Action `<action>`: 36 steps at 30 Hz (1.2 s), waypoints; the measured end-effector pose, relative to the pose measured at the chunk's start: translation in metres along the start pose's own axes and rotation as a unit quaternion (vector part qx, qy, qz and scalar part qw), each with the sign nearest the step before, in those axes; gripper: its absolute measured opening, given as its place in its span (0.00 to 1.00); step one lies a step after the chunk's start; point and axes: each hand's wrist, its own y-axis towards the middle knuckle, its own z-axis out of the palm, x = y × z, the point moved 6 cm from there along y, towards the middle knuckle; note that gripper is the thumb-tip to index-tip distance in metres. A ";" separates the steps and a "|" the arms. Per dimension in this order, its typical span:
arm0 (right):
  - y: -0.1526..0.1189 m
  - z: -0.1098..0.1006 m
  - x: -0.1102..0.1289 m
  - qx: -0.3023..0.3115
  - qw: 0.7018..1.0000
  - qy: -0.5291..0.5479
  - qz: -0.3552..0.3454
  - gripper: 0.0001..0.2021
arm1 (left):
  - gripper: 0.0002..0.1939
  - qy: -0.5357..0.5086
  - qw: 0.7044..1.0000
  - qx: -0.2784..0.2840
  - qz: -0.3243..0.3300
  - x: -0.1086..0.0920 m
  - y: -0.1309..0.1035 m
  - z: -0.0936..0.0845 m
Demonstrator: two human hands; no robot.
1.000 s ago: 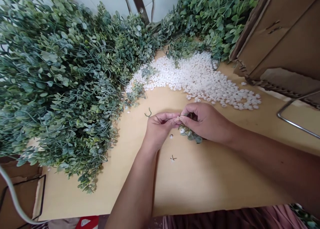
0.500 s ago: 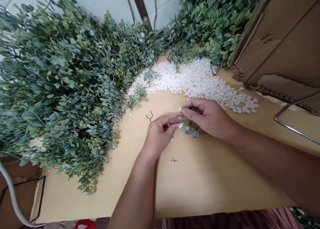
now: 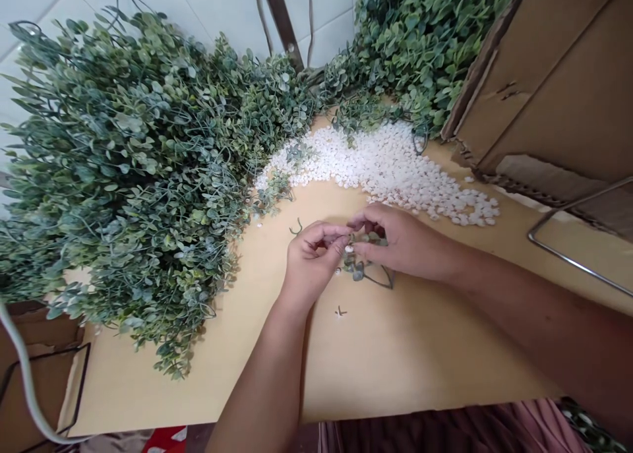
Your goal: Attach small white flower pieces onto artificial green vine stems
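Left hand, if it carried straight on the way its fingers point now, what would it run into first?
Probably the right hand, fingertips first, though depth is unclear and leaves of the sprig might come before.

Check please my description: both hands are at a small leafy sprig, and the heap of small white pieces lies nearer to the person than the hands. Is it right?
Not quite: the heap of small white pieces lies beyond the left hand and right hand, not on their near side, as the head view shows. Both hands are at the small leafy sprig.
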 end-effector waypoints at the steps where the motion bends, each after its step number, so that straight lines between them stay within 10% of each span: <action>1: -0.001 0.003 0.001 0.007 1.000 -0.024 -0.005 0.06 | 0.03 0.001 1.000 -0.007 0.000 0.000 0.000 -0.001; 15: -0.003 0.014 0.008 0.027 0.996 -0.068 -0.047 0.13 | 0.07 0.016 0.999 -0.039 0.005 0.003 0.001 -0.010; 26: -0.005 0.014 0.003 0.064 0.995 -0.080 -0.011 0.16 | 0.10 0.236 0.961 0.143 -0.016 0.002 -0.016 -0.021; 36: -0.005 0.012 0.005 0.067 0.992 -0.104 -0.002 0.15 | 0.16 0.271 0.944 0.185 0.036 0.006 -0.014 -0.011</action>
